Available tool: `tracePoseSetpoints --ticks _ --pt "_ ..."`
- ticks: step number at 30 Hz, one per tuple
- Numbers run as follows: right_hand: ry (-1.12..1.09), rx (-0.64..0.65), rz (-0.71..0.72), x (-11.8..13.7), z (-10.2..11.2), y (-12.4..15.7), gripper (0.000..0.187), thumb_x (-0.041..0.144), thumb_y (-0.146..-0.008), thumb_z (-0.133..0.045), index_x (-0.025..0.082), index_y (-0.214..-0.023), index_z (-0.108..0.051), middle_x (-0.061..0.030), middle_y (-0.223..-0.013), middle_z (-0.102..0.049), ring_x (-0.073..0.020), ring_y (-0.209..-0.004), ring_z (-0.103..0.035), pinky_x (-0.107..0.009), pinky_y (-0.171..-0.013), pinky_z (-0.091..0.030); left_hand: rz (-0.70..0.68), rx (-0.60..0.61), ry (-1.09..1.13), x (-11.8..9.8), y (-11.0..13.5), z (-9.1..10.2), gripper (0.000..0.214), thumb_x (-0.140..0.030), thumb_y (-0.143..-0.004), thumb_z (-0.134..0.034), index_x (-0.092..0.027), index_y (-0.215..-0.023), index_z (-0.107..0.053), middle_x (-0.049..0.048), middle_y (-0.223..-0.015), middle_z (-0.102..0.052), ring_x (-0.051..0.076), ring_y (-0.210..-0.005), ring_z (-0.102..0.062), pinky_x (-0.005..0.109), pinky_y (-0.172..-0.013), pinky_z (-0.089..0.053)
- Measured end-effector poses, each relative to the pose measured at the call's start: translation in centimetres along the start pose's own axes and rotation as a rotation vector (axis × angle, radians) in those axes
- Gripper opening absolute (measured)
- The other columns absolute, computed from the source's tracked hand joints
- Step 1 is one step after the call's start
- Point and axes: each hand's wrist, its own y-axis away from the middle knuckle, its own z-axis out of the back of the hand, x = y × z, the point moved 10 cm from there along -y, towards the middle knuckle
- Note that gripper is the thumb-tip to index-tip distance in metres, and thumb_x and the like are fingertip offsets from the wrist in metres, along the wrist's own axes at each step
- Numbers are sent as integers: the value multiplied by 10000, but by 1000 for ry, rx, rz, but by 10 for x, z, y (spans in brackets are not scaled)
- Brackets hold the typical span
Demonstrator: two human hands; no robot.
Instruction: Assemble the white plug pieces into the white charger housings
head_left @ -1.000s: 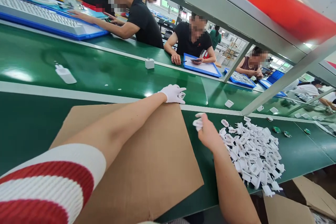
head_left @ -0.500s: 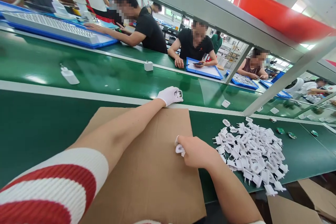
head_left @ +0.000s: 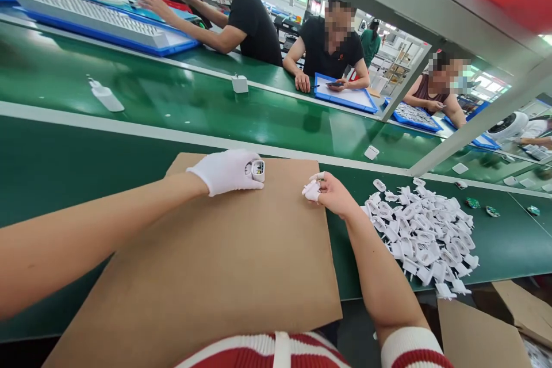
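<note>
My left hand [head_left: 228, 171], in a white glove, is closed around a white charger housing [head_left: 257, 171] whose open end faces right and shows parts inside. It is over the far part of a brown cardboard sheet [head_left: 241, 253]. Near the sheet's right edge, my right hand [head_left: 334, 192] has white covers on its fingertips and pinches a small white plug cover [head_left: 311, 190]. The two hands are apart. Just right of my right forearm lies a heap of white plug covers [head_left: 425, 233], many with pins showing.
A green conveyor belt [head_left: 172, 109] runs beyond the bench, carrying a few white chargers [head_left: 240, 84]. Small green circuit boards [head_left: 472, 203] lie right of the heap. A slanted metal post [head_left: 448, 121] and overhead shelf stand ahead. Co-workers sit across with blue trays [head_left: 345, 98].
My left hand has drawn back from the belt's edge to over the cardboard, still holding the housing. My right hand has moved slightly away and to the right with its cover.
</note>
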Motion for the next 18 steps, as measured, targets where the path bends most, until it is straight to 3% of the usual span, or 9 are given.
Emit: tracePoseSetpoints --ticks 2,5,8,11,15,18 --pt "32 -19 9 1 2 -1 438 125 -682 -730 204 -1104 -643 -45 -981 -770 -207 -935 -733 -353 -846 -591 -104 22 -121 -11 2 0 816 -604 -676 -787 -242 -1387 -619 127 -1334 -685 378 -1198 -618 392 -946 -457" --pt "245 -98 75 13 10 6 379 135 -771 -666 198 -1142 -709 -58 -1080 -772 -191 -960 -724 -359 -930 -557 -225 106 -192 -27 0 -2 647 -411 -815 -681 -250 -1436 -596 104 -1320 -697 328 -1195 -624 401 -999 -396" --pt "547 -202 167 29 17 17 347 159 -830 -655 223 -1162 -732 -44 -1068 -761 -189 -911 -702 -350 -886 -545 -246 135 -221 -39 -4 2 311 -305 -846 -611 -269 -1122 -749 63 -1097 -758 272 -1063 -665 383 -955 -373" --pt "793 -204 239 39 12 24 251 128 -845 -638 241 -1027 -768 -35 -1024 -724 -184 -856 -668 -332 -814 -526 -278 112 -242 -64 -5 2 148 -346 -845 -637 -243 -821 -740 69 -906 -740 275 -977 -668 394 -915 -375" --pt "878 -133 223 31 4 20 117 124 -829 -680 208 -854 -757 -43 -991 -662 -177 -837 -641 -323 -797 -521 -262 23 -73 -97 0 -11 204 -421 -852 -664 -253 -924 -754 74 -1037 -753 300 -1014 -680 404 -922 -432" --pt "868 -183 270 30 8 14 171 135 -854 -648 207 -965 -757 -53 -999 -679 -189 -864 -637 -347 -842 -529 -107 14 217 -97 1 -36 278 -441 -850 -666 -273 -1056 -747 31 -1107 -765 265 -992 -707 356 -882 -501"
